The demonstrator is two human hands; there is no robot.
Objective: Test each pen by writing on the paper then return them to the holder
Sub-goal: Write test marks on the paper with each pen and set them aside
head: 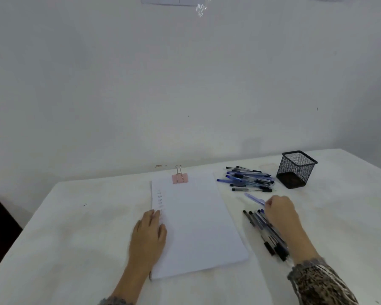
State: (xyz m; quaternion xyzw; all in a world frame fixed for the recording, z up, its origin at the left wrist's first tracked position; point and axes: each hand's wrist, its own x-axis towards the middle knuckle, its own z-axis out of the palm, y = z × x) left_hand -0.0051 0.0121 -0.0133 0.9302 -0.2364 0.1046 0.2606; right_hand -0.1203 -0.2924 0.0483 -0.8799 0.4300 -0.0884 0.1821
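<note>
Head view: my left hand (149, 236) lies flat, fingers straight, on the left edge of the clipped paper (196, 221). The margin scribbles are too small to read. My right hand (280, 213) pinches a blue pen (254, 199) just above a row of pens (264, 232). A pen pile (249, 179) lies beside the black mesh holder (296, 169).

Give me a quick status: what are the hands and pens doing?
Left hand flat on the paper, left edge. Right hand pinching a blue pen. Holder upright, no pens seen inside; loose pens lie in two heaps. Nothing blocks the paper.
</note>
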